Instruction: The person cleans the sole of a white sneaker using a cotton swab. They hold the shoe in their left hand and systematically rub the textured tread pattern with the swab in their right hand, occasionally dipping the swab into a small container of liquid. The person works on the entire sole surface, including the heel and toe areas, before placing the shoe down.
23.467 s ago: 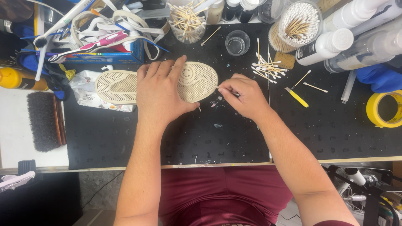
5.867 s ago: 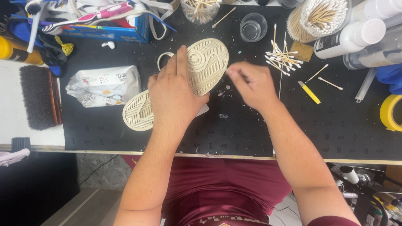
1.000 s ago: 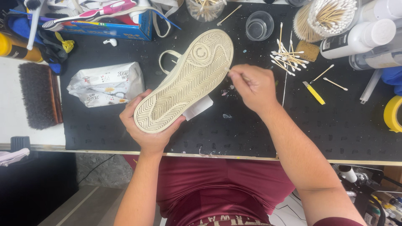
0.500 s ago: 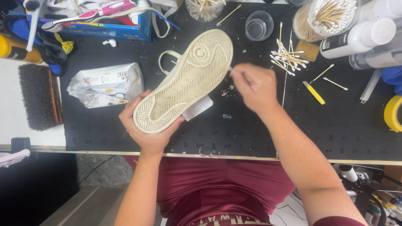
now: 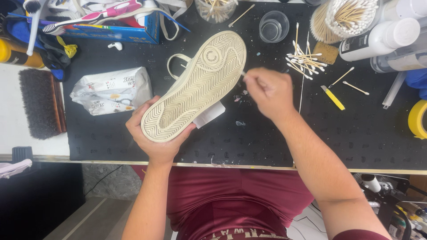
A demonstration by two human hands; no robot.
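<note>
The shoe (image 5: pixel 195 86) lies sole-up at centre frame, its heel cupped in the left hand (image 5: pixel 155 138); the right hand (image 5: pixel 269 91) pinches a thin stick (image 5: pixel 243 73) against the sole's edge.

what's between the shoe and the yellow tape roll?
Head view: right hand, loose cotton swabs and a yellow tool lie between shoe and tape roll.

Matt ribbed rubber shoe sole (image 5: pixel 195 86); black speckled matt mat (image 5: pixel 267 138); clear plastic cup (image 5: pixel 273 26).

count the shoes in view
1 for sure: the shoe, sole up, held at the heel by the left hand, with the right hand at its toe edge. The clutter at top left may hide more.
</note>
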